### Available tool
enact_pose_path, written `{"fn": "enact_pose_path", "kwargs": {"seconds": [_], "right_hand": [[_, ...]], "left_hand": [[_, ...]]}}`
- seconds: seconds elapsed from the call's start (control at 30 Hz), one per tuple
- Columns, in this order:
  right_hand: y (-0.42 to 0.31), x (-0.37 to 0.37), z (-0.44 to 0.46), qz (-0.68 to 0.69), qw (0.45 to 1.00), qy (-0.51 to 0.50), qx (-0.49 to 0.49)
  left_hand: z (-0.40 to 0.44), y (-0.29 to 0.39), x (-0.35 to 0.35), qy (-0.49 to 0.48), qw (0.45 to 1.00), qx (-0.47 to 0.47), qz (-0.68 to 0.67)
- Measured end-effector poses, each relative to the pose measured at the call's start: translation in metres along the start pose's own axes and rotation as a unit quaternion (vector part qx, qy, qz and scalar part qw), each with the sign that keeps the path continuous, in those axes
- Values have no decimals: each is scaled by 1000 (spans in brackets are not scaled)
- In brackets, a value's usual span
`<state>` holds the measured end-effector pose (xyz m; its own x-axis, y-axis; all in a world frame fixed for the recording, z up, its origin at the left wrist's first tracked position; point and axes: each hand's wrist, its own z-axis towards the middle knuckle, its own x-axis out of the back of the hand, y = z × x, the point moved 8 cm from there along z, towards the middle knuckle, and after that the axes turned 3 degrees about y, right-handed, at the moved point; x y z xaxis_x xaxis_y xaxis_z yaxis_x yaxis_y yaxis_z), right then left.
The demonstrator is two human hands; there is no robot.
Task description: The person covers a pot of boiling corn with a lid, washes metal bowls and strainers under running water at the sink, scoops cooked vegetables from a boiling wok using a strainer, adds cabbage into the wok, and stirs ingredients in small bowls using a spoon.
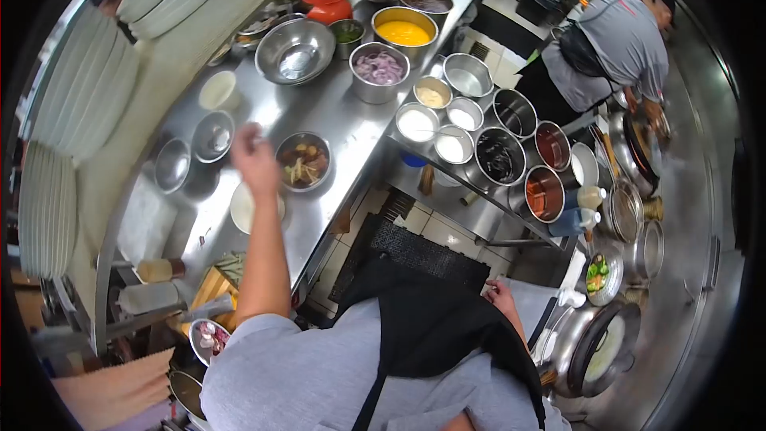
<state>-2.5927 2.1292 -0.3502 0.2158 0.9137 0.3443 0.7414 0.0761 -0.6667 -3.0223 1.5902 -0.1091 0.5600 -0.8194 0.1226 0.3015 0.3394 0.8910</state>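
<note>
My left hand [255,161] reaches over the steel counter [335,124], its fingers smeared by motion, so I cannot tell whether it holds anything. Just right of it stands a metal bowl of brown chunks and pale strips [303,163]. Two small metal bowls, one nearer [213,137] and one farther left [173,166], sit on its other side. A pale round container [249,207] is partly hidden behind my left forearm. Low beside my body, my right hand [501,297] hangs with its fingers loosely apart and no object visible in it.
Along the counter stand a large steel bowl [295,51], sliced red onion [378,69] and yellow liquid [404,32] in pots. Seasoning tins and sauce pots [500,155] fill a shelf on the right. Woks [598,351] line the stove; another person [606,48] works there. Plates [80,88] are stacked left.
</note>
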Motion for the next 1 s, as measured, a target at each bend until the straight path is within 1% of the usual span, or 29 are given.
{"fn": "enact_pose_path", "kwargs": {"seconds": [0.03,0.07,0.1,0.13,0.17,0.2,0.23,0.27,0.33,0.4,0.43,0.47,0.53,0.6,0.67,0.73,0.8,0.83,0.87,0.9,0.93,0.97,1.0], "right_hand": [[8,-1,-1,-29,999,6,13],[24,-2,2,-60,998,9,26],[67,-1,8,-56,998,11,24],[121,-3,15,157,987,6,-39],[178,-4,23,362,927,23,-101],[193,-4,20,261,961,36,-85],[196,-6,12,155,984,50,-79],[202,-11,4,111,989,56,-81],[207,-22,-11,100,989,58,-91],[212,-33,-25,111,987,65,-98],[214,-41,-32,124,985,70,-99],[214,-50,-38,146,982,73,-98],[216,-65,-48,200,972,82,-91],[197,-70,-62,85,989,115,-46],[166,-67,-95,35,984,176,10],[175,-69,-119,-18,980,172,-103],[183,-68,-161,80,962,181,-190],[177,-66,-189,131,943,204,-226],[209,-71,-192,26,949,271,-159],[229,-78,-212,57,939,286,-183],[245,-82,-225,89,928,297,-207],[253,-85,-239,103,921,311,-210],[268,-94,-259,169,897,315,-261]], "left_hand": [[-31,36,-40,-127,991,28,-29],[-61,35,-74,-240,971,3,6],[-101,31,-105,-317,948,-7,-5],[-137,69,-122,-427,899,95,-2],[-174,58,-147,-489,872,-13,-21],[-209,62,-161,-570,820,-17,-40],[-239,77,-168,-635,771,-40,-41],[-267,93,-171,-696,714,-63,-41],[-311,129,-168,-757,638,-89,-107],[-346,149,-168,-813,559,-71,-148],[-356,155,-168,-826,537,-71,-154],[-369,157,-166,-847,496,-84,-170],[-381,155,-175,-832,511,-136,-168],[-395,149,-183,-846,486,-172,-135],[-405,152,-194,-865,459,-175,-103],[-421,146,-206,-869,452,-177,-92],[-437,142,-216,-873,440,-172,-121],[-443,152,-218,-878,434,-168,-111],[-447,161,-219,-881,434,-162,-99],[-463,144,-229,-901,406,-120,-95],[-475,159,-230,-906,389,-131,-100],[-482,180,-227,-898,393,-167,-108],[-491,199,-223,-889,394,-203,-118]]}}
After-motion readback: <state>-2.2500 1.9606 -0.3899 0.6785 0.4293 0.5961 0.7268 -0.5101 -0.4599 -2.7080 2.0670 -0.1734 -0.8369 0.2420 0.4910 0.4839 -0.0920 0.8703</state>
